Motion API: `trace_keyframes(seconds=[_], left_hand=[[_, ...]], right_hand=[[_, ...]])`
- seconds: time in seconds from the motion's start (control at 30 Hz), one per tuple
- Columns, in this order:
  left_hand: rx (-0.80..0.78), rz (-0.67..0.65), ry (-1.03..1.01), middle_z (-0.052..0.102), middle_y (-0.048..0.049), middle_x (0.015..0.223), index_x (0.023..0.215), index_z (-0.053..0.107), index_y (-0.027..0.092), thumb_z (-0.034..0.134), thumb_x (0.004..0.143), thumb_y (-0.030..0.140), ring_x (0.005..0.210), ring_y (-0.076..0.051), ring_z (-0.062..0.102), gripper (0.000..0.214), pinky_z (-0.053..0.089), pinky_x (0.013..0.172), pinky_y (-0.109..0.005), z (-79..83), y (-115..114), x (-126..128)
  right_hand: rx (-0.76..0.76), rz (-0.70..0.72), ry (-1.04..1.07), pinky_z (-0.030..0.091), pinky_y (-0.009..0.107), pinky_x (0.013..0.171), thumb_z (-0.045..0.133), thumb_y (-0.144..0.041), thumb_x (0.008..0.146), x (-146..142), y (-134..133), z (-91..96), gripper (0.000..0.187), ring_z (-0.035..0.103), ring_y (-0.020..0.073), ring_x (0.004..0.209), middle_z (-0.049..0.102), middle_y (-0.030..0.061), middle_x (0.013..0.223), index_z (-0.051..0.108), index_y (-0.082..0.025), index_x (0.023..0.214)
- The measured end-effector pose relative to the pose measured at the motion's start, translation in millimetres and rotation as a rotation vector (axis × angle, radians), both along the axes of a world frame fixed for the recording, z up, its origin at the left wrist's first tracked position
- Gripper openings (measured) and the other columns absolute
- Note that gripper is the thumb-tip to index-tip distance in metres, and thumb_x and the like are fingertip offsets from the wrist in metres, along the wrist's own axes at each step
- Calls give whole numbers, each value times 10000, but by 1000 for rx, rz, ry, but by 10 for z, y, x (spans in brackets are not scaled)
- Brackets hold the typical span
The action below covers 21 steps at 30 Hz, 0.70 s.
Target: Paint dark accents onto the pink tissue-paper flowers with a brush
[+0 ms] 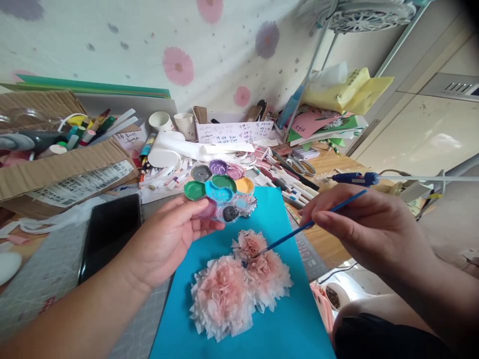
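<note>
My left hand (170, 234) grips a flower-shaped paint palette (220, 185) by its near edge, thumb on top. Its wells hold green, blue, yellow, purple, pink and dark paint. Between the thumb and fingers of my right hand (352, 224) is a thin blue paintbrush (295, 232), slanting down to the left. The brush tip reaches among the pink tissue-paper flowers, where the small flower (250, 244) meets the right flower (268, 276). A larger tissue-paper flower (223, 294) sits at the front left. All three lie on a turquoise sheet of paper (183, 319).
A black phone (110, 234) rests on the grey cutting mat (48, 284) at left. Behind it stands a cardboard box (71, 174) of pens and tools. Markers, scissors (301, 166), paper cups (160, 122) and a blue glue gun (354, 178) crowd the back and right.
</note>
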<state>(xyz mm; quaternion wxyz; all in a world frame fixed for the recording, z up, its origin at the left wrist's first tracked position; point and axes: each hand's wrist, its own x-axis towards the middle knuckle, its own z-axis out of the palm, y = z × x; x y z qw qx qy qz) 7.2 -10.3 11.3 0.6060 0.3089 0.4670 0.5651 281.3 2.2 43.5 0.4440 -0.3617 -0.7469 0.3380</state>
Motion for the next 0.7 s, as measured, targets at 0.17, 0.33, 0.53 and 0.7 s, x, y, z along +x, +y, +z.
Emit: trace_keyframes(seconds=[0.17, 0.33, 0.53, 0.7], left_hand=[[2, 22, 3, 752, -36, 747, 746, 745, 205, 788, 725, 229, 697, -213, 705, 54, 634, 674, -359, -20, 29, -18], [8, 45, 34, 765, -46, 741, 774, 740, 180, 785, 738, 223, 682, -210, 716, 72, 620, 685, -346, -3, 34, -39], [42, 58, 36, 746, -24, 699, 718, 701, 177, 766, 747, 191, 644, -198, 717, 73, 599, 698, -343, 48, 2, 1], [20, 30, 29, 723, -28, 740, 792, 684, 165, 721, 831, 205, 676, -199, 715, 66, 584, 713, -361, 39, 20, 7]], right_hand=[[-124, -28, 245, 553, 288, 641, 780, -316, 843, 191, 30, -66, 70, 695, 163, 681, 741, 3, 710, 758, -274, 792], [-207, -111, 381, 551, 254, 606, 843, -365, 764, 313, -46, -12, 145, 679, 147, 629, 734, 11, 690, 753, -252, 751], [-179, -172, 468, 553, 184, 617, 877, -346, 718, 460, -226, 106, 159, 702, 121, 606, 736, 5, 641, 763, -236, 712], [-174, -231, 571, 569, 162, 616, 908, -329, 659, 447, -405, 199, 174, 714, 113, 590, 736, -3, 606, 770, -236, 707]])
